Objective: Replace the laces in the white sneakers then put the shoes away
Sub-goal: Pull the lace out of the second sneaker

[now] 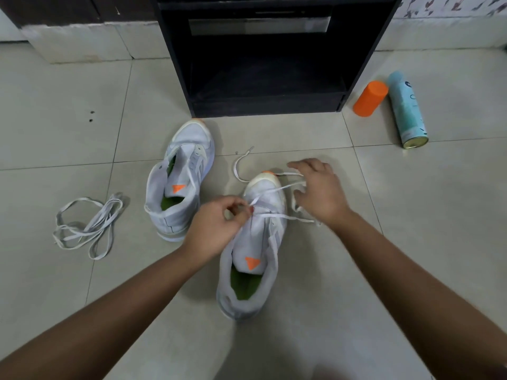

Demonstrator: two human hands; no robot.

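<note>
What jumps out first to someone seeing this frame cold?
Centre: the left hand pinches the white lace at the eyelets of the near white sneaker, while the right hand is over the lace's loose part beside the toe. To the left lie the second sneaker and a loose lace bundle. An orange cap and a lying spray can sit far right, by the black cabinet.
</note>
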